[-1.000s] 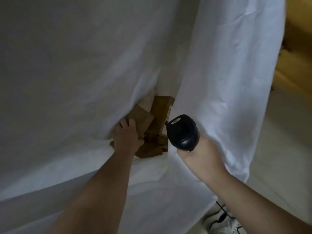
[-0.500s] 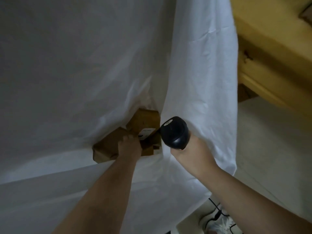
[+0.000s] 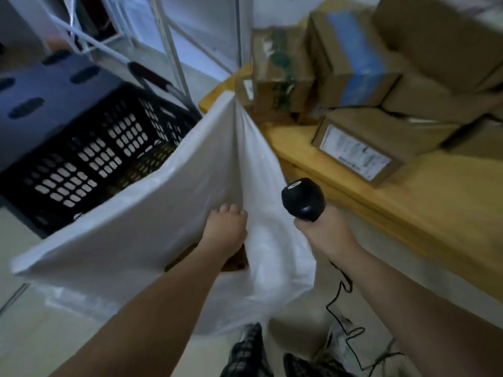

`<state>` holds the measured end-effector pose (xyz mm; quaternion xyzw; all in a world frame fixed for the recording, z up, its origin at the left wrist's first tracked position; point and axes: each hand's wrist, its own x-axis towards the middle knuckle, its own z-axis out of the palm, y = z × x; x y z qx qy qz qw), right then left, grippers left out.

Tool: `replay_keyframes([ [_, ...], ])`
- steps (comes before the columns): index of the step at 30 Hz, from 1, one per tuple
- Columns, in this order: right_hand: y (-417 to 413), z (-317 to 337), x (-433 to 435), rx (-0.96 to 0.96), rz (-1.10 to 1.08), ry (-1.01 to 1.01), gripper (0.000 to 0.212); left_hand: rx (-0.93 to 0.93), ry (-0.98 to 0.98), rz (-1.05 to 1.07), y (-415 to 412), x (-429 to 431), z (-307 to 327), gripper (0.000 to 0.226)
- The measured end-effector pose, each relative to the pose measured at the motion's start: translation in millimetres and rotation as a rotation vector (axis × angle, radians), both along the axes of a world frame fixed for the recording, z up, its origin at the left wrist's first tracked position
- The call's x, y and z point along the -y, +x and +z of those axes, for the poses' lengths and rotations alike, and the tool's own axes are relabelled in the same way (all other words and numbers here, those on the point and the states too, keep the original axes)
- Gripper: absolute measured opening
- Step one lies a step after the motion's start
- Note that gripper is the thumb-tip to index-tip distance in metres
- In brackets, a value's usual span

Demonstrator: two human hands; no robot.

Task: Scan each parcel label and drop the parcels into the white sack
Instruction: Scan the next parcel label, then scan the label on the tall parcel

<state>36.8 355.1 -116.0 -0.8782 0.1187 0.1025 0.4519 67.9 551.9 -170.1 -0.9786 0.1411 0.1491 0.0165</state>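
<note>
A yellow wooden surface (image 3: 424,221) is seen at right; a labelled cardboard parcel (image 3: 356,148) lies flat near its edge, more cardboard boxes (image 3: 351,58) stacked behind. A black perforated crate (image 3: 89,159) is set on the floor (image 3: 32,336).

Blurred, unreadable print on the parcel label (image 3: 356,151)

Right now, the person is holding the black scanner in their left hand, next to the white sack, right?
Not quite. The black scanner is in the right hand, next to the white sack. The head view shows it.
</note>
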Motion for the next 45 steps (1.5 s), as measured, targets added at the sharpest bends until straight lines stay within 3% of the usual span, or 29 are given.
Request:
replay_keyframes([
  [3,-10.2,31.0,18.2,0.038,-0.075,-0.011,0.018,0.108,-0.029,-0.084,2.5,19.8,50.2,0.030],
  [10,-39.1,71.2,86.1,0.075,-0.304,0.071,0.038,0.306,-0.149,-0.325,17.9,93.7,138.5,0.029],
  [18,-40.2,133.5,184.2,0.223,-0.574,0.174,0.009,0.362,-0.290,-0.454,42.3,214.8,195.7,0.034],
  [21,-32.2,154.0,222.4,0.248,-0.584,0.190,0.011,0.249,-0.451,-0.304,59.2,257.7,205.8,0.037],
  [26,8.8,185.7,278.3,0.286,-0.562,0.233,0.008,0.020,-0.817,0.208,112.5,313.7,227.1,0.059],
  [30,65.4,206.5,303.0,0.314,-0.465,0.281,0.010,-0.109,-0.898,0.511,147.8,336.5,233.4,0.073],
  [34,116.9,227.1,306.3,0.269,-0.370,0.403,0.030,-0.172,-0.952,0.570,166.3,345.6,228.2,0.071],
  [40,160.1,227.0,308.0,0.052,-0.343,0.504,0.033,-0.293,-1.045,0.620,180.6,349.5,218.6,0.067],
  [45,152.0,211.5,309.1,0.110,-0.366,0.652,0.037,-0.298,-1.244,0.699,181.3,351.1,218.9,0.062],
])
